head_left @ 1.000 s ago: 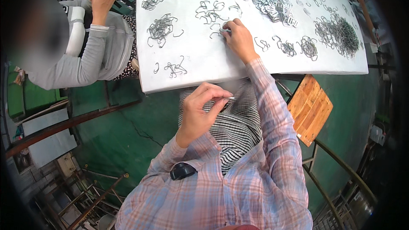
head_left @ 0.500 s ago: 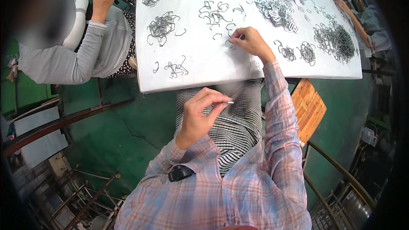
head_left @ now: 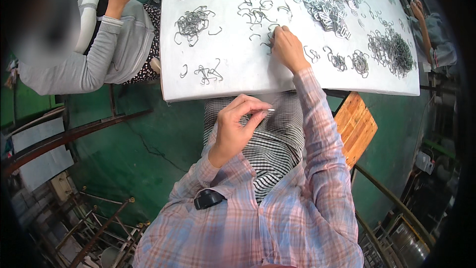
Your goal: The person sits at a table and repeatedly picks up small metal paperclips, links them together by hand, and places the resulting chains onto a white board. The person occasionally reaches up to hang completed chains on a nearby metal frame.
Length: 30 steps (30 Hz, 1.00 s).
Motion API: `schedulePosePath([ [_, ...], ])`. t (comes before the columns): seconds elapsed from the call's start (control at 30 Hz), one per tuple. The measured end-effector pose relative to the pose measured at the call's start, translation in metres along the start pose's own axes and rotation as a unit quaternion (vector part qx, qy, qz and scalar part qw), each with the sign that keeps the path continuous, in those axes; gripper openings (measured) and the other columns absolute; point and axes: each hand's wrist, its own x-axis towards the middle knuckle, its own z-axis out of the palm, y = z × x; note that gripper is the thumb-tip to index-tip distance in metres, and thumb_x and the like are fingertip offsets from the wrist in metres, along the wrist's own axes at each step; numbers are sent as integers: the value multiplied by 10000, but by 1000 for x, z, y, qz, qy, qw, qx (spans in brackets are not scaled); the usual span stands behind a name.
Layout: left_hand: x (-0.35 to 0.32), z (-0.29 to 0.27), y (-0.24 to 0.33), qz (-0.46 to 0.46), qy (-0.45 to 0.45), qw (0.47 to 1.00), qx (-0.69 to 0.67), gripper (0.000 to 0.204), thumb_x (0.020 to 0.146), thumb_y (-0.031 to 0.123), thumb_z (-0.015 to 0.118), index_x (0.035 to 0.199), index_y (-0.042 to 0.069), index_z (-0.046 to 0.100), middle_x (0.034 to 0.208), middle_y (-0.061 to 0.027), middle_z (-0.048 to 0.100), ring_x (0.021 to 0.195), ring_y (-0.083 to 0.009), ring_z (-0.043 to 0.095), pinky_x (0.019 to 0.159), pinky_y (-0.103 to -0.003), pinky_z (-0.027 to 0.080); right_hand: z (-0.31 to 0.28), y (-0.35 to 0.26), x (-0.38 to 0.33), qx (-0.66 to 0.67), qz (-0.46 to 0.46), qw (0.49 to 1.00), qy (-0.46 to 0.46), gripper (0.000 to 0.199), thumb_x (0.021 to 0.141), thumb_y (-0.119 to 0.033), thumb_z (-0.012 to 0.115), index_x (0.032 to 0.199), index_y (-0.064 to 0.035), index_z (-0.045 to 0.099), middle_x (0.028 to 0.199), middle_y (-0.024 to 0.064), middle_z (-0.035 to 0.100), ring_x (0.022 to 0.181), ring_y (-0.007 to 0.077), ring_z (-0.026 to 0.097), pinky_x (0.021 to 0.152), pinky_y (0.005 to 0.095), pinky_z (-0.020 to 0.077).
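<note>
Above my lap, just off the table's near edge, my left hand [head_left: 238,126] pinches a small flat silver metal piece [head_left: 270,110] between thumb and forefinger. Its edge faces me, so its full shape is hidden. My right hand [head_left: 288,49] rests low over the white tabletop [head_left: 238,77], fingers curled together beside a few loose bent wire hooks [head_left: 255,36]. What its fingertips hold, if anything, is hidden behind the hand. Beyond it lies a loose group of bent wire hooks [head_left: 258,12].
Slotted silver metal buckles [head_left: 327,12] lie heaped at the far right. More wire hooks form piles at left [head_left: 192,22] and a dense dark heap [head_left: 399,54] at right. One person [head_left: 94,54] sits at left, another [head_left: 436,39] at far right. A wooden stool [head_left: 354,129] stands below the table.
My right hand has shifted slightly left and turned, so its back now covers its fingertips. My left hand still pinches the metal piece. The far-right person's arm has drawn back from the table.
</note>
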Motion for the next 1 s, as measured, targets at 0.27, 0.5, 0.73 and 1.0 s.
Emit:
schedulePosePath([
  [0.27, -1, 12, -11, -25, -25, 999, -34, 199, 837, -98, 676, 1015, -14, 704, 1005, -81, 659, 944, -167, 682, 825, -281, 585, -11, 10, -13, 140, 30, 987, 74, 147, 815, -122, 708, 850, -2, 632, 936, 188, 632, 820, 388, 642, 701, 466, 505],
  [0.5, 1, 20, -6, -39, -25, 998, -34, 198, 844, -107, 658, 1020, -27, 701, 1022, -88, 654, 960, -165, 676, 851, -278, 575, 4, 1, -1, 39, -26, 999, 6, 77, 812, 3, 558, 875, 15, 601, 932, 210, 629, 845, 410, 639, 729, 469, 525],
  [0.73, 4, 32, -21, -53, -30, 997, -55, 222, 849, -113, 648, 1054, -34, 686, 1050, -92, 649, 972, -163, 669, 866, -280, 570, -26, 22, -66, 151, -21, 986, 63, 94, 858, 40, 564, 927, 15, 505, 870, 233, 617, 800, 455, 587, 700, 478, 472],
  [1.0, 4, 46, -26, -141, 5, 983, -117, 328, 820, -85, 684, 1137, -3, 667, 1026, -64, 666, 952, -121, 658, 828, -270, 580, -97, -21, -169, 617, 229, 753, 0, 103, 885, -11, 696, 966, 49, 674, 809, 74, 688, 683, 129, 676, 592, 226, 552],
])
